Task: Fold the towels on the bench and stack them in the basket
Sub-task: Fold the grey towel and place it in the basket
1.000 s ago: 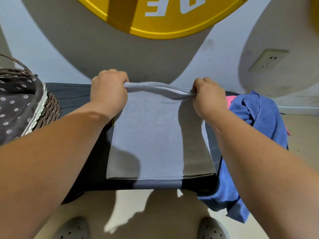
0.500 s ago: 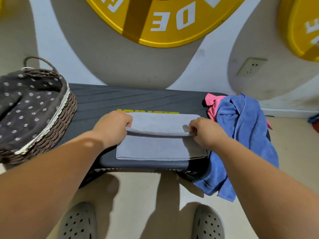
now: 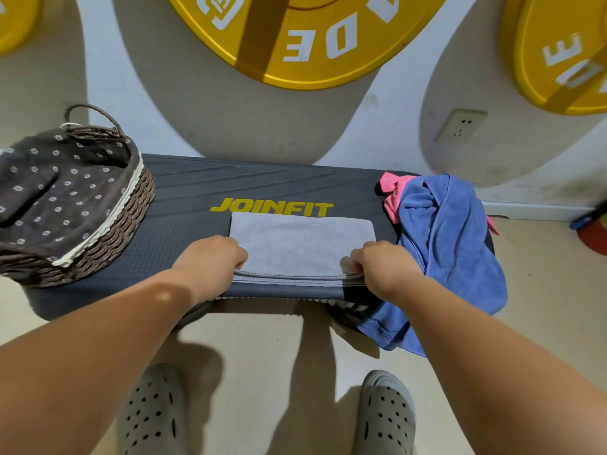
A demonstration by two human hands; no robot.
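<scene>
Fingers of our left hand are curled over the near left corner of the grey towel, and our right hand is clenched on the near right corner in the same way. Both pinch the doubled edge. Our knuckles hide the thumbs, so we cannot tell how deep the grip goes. The towel lies folded flat on the dark bench, its layered hems close to the front edge and its far edge touching the yellow JOINFIT lettering.

At nine o'clock from the towel, a wicker basket with a dotted brown lining sits on the bench end. At three o'clock a blue towel lies crumpled and hangs off the bench toward the floor, with a pink towel under it at its far side.

At twelve o'clock a large yellow disc is on the pale wall, another at two o'clock, and a socket between them. At six o'clock our grey perforated shoes stand on the beige floor.
</scene>
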